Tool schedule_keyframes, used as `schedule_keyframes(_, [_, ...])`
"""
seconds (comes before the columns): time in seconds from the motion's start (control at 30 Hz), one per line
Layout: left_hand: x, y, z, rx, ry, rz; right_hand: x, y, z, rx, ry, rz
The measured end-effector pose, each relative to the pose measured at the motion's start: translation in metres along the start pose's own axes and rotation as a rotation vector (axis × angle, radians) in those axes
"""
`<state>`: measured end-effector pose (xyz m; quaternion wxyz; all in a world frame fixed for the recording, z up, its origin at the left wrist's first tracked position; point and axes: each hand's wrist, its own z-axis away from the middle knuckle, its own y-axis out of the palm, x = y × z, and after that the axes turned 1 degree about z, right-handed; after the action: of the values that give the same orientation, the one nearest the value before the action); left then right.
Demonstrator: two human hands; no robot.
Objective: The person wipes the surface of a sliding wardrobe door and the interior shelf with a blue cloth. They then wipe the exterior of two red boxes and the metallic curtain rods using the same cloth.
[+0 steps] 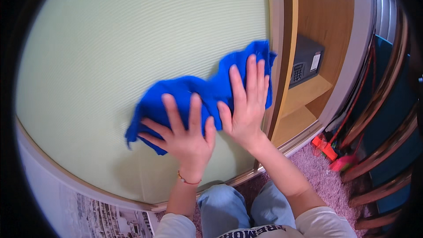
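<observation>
A bright blue cloth (174, 89) is spread against a pale green, finely ribbed sliding door panel (145, 31). My left hand (187, 139) lies on the cloth's left part with its fingers spread, pressing it to the panel; a thin beaded bracelet circles that wrist. Higher and to the right, my right hand (247, 105) rests flat on the cloth's other end, close to the panel's right frame edge (275, 26). Between the hands the cloth bunches into folds. Neither hand wraps its fingers around it.
Right of the panel, an open wooden cabinet (328, 9) holds a dark safe (308, 59) with a keypad on a shelf. Curved wooden rails (379, 150) stand at the far right. Orange (324, 146) and pink brush-like items (343, 163) lie on the purple carpet (308, 167).
</observation>
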<state>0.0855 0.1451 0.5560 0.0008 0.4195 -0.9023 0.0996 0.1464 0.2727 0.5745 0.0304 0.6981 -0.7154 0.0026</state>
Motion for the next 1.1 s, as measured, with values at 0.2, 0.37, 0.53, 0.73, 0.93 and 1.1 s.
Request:
schedule_keyframes(0.2, [-0.005,0.032,0.116,0.180,0.223,0.091,-0.023,0.007,0.146,0.165,0.027,0.055])
schedule_keyframes(0.37, [-0.001,0.030,0.108,0.157,0.231,0.253,-0.019,0.011,0.162,0.141,0.048,0.011])
schedule_keyframes(0.53, [0.000,-0.013,-0.025,0.039,0.086,0.023,-0.003,0.004,-0.003,-0.018,-0.106,-0.006])
schedule_keyframes(0.73, [0.026,-0.044,-0.122,-0.286,0.015,0.005,0.018,0.001,-0.128,-0.150,-0.189,0.020])
schedule_keyframes(0.93, [0.018,-0.020,-0.022,0.039,0.012,-0.040,0.024,-0.002,-0.042,0.065,-0.112,0.052])
schedule_keyframes(1.1, [0.008,0.006,0.047,0.107,0.171,0.067,-0.007,0.000,0.055,0.123,-0.121,0.129])
